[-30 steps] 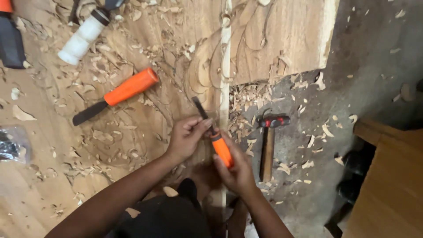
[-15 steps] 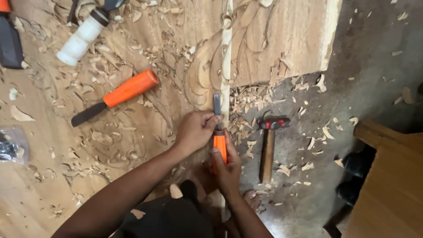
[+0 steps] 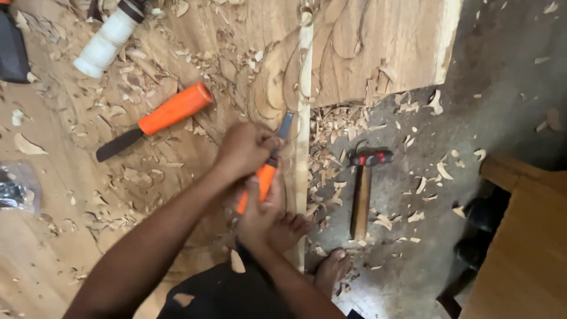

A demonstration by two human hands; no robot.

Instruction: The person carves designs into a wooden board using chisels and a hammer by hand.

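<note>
A large pale wooden panel with carved curves [image 3: 195,71] filled the view from 9 to 1 o'clock. At the centre, the left hand [image 3: 245,150] and right hand [image 3: 260,212] were both clenched around an orange-handled steel chisel [image 3: 269,171], its blade touching the panel's carved edge. At 3 o'clock lay a wooden-handled hammer [image 3: 361,195].

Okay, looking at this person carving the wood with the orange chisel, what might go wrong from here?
The chisel is gripped by both the left hand and the right hand, with the left fingers close behind the blade; a slip might cut them.

Bare feet rest beside the carved board, near the work, so a dropped tool might hit them.

A second chisel and a hammer lie loose among shavings, easy to knock or step on.
</note>
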